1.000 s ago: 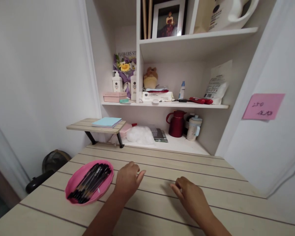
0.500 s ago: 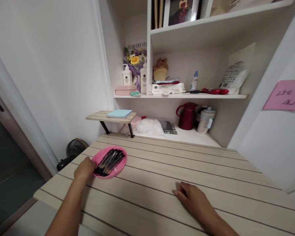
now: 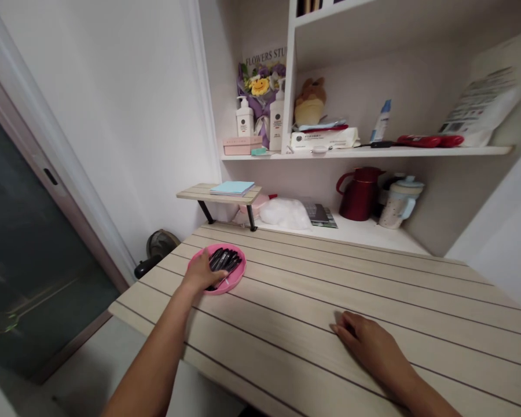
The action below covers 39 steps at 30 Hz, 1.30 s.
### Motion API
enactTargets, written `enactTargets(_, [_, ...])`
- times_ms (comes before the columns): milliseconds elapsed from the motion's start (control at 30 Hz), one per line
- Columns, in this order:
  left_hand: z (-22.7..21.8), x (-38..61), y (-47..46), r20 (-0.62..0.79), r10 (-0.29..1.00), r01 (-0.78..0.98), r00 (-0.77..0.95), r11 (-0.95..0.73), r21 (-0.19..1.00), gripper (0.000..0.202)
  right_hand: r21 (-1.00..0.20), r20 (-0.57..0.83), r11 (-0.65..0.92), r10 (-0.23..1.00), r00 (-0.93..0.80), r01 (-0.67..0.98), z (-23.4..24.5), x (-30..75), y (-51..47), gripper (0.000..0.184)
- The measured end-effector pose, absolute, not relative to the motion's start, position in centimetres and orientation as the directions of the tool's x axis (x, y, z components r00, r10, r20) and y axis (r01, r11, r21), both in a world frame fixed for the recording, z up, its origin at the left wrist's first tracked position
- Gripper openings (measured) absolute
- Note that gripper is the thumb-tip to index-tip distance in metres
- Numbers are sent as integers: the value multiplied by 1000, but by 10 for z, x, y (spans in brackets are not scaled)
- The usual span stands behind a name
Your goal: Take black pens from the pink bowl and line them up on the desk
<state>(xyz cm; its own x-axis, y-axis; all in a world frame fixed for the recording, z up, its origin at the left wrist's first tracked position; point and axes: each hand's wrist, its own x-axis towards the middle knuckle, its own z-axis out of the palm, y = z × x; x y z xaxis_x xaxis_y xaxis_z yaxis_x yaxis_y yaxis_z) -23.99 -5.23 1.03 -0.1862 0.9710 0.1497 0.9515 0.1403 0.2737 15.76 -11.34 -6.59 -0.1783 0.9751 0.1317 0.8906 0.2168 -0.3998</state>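
Note:
A round pink plate (image 3: pixel 242 270) sits toward the left of the desk, carrying a heap of black pens (image 3: pixel 226 258). My left hand (image 3: pixel 200 272) reaches over the plate's near left side, thumb and fingers spread across the pens. Its fingertips are partly hidden behind the hand and heap. I see no pen lifted out. On the bare planks to the right rests my right hand (image 3: pixel 369 339), fingers loosely curled in with nothing visible in them.
A small raised stand (image 3: pixel 193 194) with a blue paper pad (image 3: pixel 232 187) is at the desk's back left. Behind the desk are a white plastic bag (image 3: pixel 285 214), a red jug (image 3: pixel 359 197) and a pale cup (image 3: pixel 399 202). A fan (image 3: pixel 161 244) stands beyond the left edge.
My left hand has moved from the plate's left rim onto the pens, its fingers spreading. My right hand stays resting on the desk. The view has shifted, so the scene sits farther right.

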Motion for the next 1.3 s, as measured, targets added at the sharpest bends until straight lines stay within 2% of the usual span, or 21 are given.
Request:
enactTargets(67, [7,-231,-48,11,974,948,-225,216,233,107,-414,117,206,978,-172,887,-64,154,-113,26])
enactTargets(133, [2,-227,-45,-61,960,941,-273,280,189,114,-452,95,218,976,-196,865,-59,144,-113,28])
enactTargets(300, [-5,-222,-44,-79,955,942,-286,296,162,107,-604,94,306,944,-315,736,-40,83,-104,23])
enactTargets(367, [-5,-215,-46,-78,957,943,-280,289,165,106,-619,127,365,920,-370,696,-33,52,-98,37])
enactTargets(500, [-4,-191,-53,-79,965,950,-251,261,169,107,-549,211,504,856,-472,667,-28,7,-87,61])
enactTargets(567, [-4,-177,-57,-74,973,957,-220,230,175,107,-515,196,494,863,-466,700,-30,-1,-85,66])
enactTargets(733, [-6,-144,-71,-71,989,972,-132,143,185,99,-501,168,449,889,-426,740,-39,14,-88,57])
enactTargets(900, [-7,-118,-79,-64,993,981,-94,104,166,87,-591,238,442,895,-378,675,-47,44,-96,63])
enactTargets(1000, [-7,-111,-82,-56,996,983,-72,80,165,85,-666,223,387,919,-325,638,-51,59,-101,67])
enactTargets(1067, [-6,-112,-83,-56,997,984,-61,70,166,85,-703,209,345,936,-283,622,-53,69,-106,64])
enactTargets(1167, [-1,-119,-84,-37,998,981,-60,65,184,85,-736,230,336,941,-249,587,-55,90,-113,50])
enactTargets(1233, [4,-120,-87,51,998,978,-47,36,204,79,-759,227,327,943,-242,562,-55,106,-120,36])
enactTargets(1300, [9,-112,-93,212,977,961,1,-59,269,63,-775,218,315,947,-236,548,-54,121,-126,20])
